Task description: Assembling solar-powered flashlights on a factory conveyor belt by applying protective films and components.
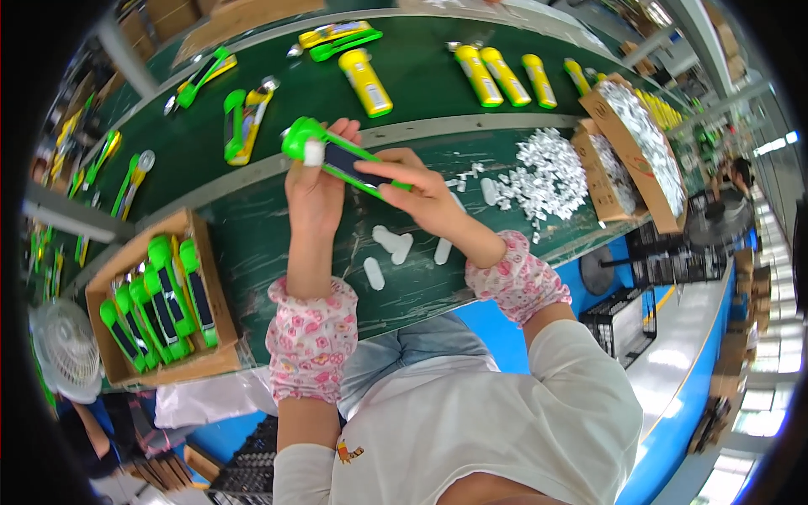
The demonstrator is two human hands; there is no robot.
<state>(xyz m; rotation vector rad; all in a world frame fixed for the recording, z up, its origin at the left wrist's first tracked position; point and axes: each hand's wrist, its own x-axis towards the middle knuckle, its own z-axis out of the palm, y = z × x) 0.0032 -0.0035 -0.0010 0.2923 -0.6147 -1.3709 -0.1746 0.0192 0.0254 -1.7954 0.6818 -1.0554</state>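
While the fingers of the left hand (318,187) clasp a dark-panelled green device (341,160) near its rounded head, the right hand (427,199) grips its other end, above a green worktop (252,282) bearing white strips (392,242).

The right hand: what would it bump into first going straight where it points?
The green gadget, which its fingers touch; past that, probably the left hand holding it, though depth is hard to judge.
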